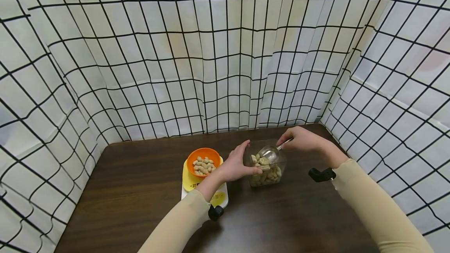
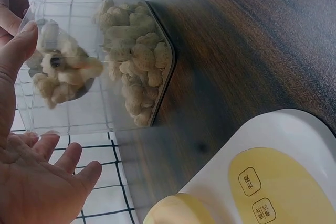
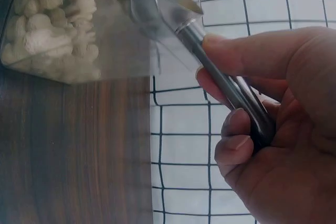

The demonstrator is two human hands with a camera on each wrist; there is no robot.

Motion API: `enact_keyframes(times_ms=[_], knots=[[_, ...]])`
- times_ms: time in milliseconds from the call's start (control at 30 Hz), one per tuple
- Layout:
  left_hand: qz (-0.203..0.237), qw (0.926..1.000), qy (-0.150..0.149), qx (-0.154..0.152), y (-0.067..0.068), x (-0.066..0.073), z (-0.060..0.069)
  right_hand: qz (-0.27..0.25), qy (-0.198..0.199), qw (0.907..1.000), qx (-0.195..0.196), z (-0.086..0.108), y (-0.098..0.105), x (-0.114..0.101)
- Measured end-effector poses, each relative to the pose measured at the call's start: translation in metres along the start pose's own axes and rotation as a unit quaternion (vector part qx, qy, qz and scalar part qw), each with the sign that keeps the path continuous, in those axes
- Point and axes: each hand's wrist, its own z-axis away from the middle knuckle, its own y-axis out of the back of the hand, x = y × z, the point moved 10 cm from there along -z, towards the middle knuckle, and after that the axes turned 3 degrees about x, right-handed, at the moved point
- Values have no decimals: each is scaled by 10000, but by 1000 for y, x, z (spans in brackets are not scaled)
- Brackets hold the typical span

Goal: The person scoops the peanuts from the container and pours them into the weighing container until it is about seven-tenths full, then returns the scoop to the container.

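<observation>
A clear plastic box (image 1: 266, 179) partly filled with unshelled peanuts (image 2: 137, 59) stands on the table. My left hand (image 1: 236, 166) holds it near the top, thumb on the near side and fingers towards the far side. My right hand (image 3: 283, 114) grips the handle of a metal scoop (image 1: 270, 154), fingers curled round it. The scoop's bowl is inside the upper part of the box, and peanuts lie in it in the left wrist view. Left of the box, an orange bowl (image 1: 189, 166) with peanuts sits on a white and yellow kitchen scale (image 1: 190, 182).
The dark wooden table (image 1: 140, 190) carries the box and scale close together. White curtains with a black grid (image 1: 218, 65) stand behind the table and at both sides. My left forearm passes over part of the scale, hiding some of it.
</observation>
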Motion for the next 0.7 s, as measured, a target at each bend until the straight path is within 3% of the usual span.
enact_keyframes(times_ms=[233, 700], knots=[[-7, 10000, 2, 14, 0, 1, 0, -293, -148, 9994, 68, 1, 5, 10], [26, 10000, 29, 5, 1, 1, 0, -577, -174, 9975, -358, -3, -3, 7]])
